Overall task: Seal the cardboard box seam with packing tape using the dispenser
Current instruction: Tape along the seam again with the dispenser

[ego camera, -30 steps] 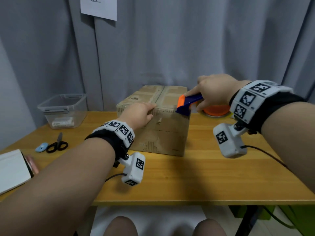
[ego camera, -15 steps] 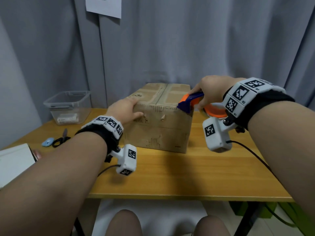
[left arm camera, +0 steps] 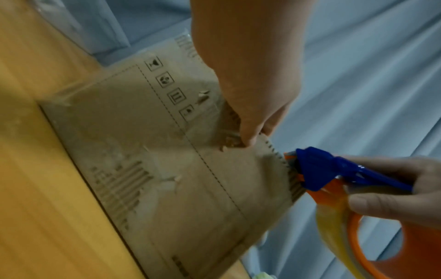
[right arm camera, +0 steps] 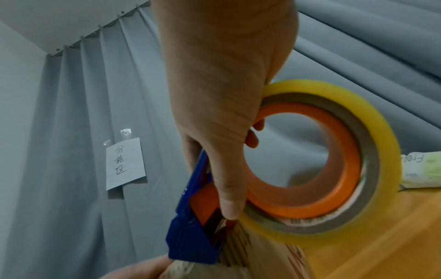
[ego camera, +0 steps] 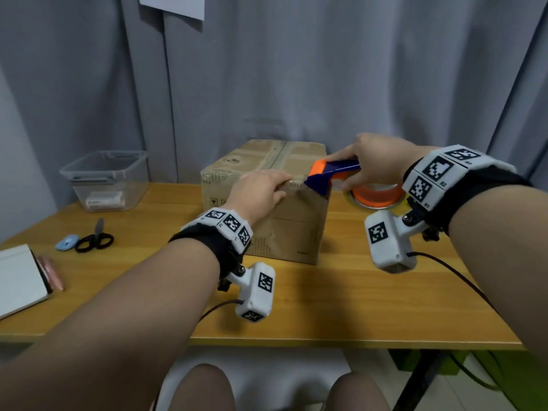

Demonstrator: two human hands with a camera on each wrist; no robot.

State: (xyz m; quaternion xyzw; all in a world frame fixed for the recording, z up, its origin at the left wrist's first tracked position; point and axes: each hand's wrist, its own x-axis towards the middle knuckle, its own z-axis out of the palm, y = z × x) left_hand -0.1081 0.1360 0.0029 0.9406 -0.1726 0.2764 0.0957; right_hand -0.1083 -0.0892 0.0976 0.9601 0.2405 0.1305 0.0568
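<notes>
A worn cardboard box (ego camera: 290,232) stands on the wooden table (ego camera: 341,307) near the curtain. My right hand (ego camera: 370,167) grips the blue and orange tape dispenser (ego camera: 329,173). The dispenser's blue nose touches the box's near right top corner, and its tape roll (ego camera: 376,197) hangs off to the right. In the right wrist view the thumb lies along the dispenser (right arm camera: 188,236) beside the yellowish roll (right arm camera: 372,147). My left hand (ego camera: 275,188) rests on the near top edge just left of the dispenser. Its thumb (left arm camera: 248,137) presses the front face of the box (left arm camera: 143,151).
A clear plastic bin (ego camera: 103,179) stands at the back left. Black scissors (ego camera: 95,240) and a small blue object (ego camera: 66,242) lie left of the box. A notebook (ego camera: 20,277) and a pink pen (ego camera: 52,272) are at the near left. Grey curtain hangs behind.
My left hand has slid right along the box's near top edge, from the left corner to just beside the dispenser. The dispenser stays at the right corner.
</notes>
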